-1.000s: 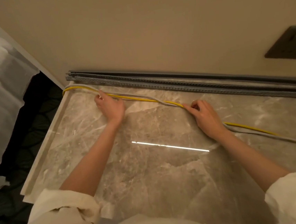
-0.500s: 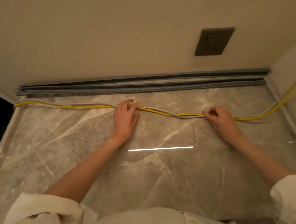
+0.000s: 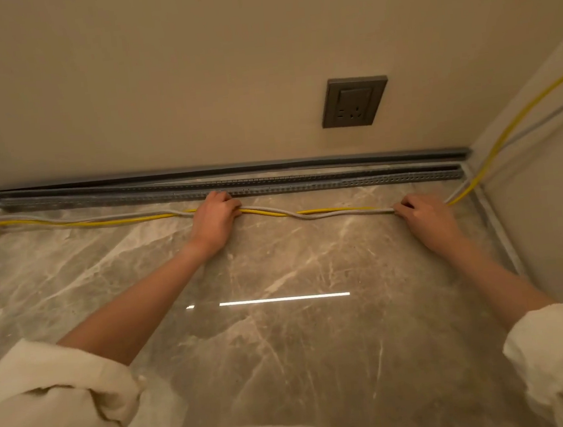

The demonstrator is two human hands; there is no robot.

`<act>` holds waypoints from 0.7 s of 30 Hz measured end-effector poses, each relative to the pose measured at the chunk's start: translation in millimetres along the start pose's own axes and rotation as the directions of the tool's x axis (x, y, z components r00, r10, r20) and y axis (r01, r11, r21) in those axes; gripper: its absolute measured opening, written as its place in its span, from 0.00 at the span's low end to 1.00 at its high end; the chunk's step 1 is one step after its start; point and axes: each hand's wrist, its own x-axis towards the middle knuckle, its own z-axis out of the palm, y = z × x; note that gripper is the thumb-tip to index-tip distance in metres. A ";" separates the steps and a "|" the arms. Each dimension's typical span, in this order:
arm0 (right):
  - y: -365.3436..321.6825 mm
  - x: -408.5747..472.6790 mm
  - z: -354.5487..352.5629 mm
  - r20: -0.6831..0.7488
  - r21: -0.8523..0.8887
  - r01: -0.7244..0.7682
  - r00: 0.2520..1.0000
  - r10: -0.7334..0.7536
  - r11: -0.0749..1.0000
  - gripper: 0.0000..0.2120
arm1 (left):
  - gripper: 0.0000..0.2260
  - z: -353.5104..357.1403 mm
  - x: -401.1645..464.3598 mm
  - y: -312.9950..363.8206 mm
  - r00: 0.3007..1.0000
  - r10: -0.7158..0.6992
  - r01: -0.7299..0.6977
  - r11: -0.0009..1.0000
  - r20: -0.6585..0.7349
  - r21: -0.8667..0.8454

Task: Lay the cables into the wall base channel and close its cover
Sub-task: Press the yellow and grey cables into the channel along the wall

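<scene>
I see the yellow cable (image 3: 102,223) and grey cable (image 3: 325,214) lying on the floor (image 3: 284,333), parallel to the open channel (image 3: 304,180) just beyond. My left hand (image 3: 213,218) curls over them, nearest the channel; my right hand (image 3: 424,215) pinches them.

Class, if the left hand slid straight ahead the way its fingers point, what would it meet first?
Most likely the open grey channel at the wall's foot, just beyond the left hand; the depth is hard to judge.
</scene>
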 end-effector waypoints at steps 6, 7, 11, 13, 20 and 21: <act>6.0 35.8 -1.6 0.033 -0.083 0.054 0.998 -0.051 0.995 0.05 | 0.09 0.5 14.1 0.5 1.000 0.007 -0.008 0.998 0.014 0.059; 8.4 38.2 -0.3 0.018 -0.083 0.064 0.998 -0.063 0.995 0.06 | 0.09 1.1 13.4 0.0 0.999 0.035 -0.037 0.995 0.024 0.089; 18.9 40.6 5.7 -0.074 -0.097 0.132 0.988 -0.139 0.987 0.07 | 0.07 0.0 5.2 1.7 0.989 0.131 -0.142 0.970 0.064 0.197; 22.4 40.2 6.7 -0.135 -0.109 0.156 0.976 -0.170 0.982 0.06 | 0.06 -4.0 4.1 2.8 0.988 0.142 -0.151 0.961 0.054 0.231; 31.1 59.5 -5.7 -0.190 -0.086 0.056 0.979 -0.072 0.995 0.07 | 0.07 -36.0 52.7 5.4 0.991 0.109 -0.092 0.973 -0.073 0.210; 34.4 63.0 -7.2 -0.181 -0.074 0.045 0.982 -0.058 0.996 0.08 | 0.05 -37.9 58.3 8.7 0.991 0.116 -0.101 0.974 -0.066 0.202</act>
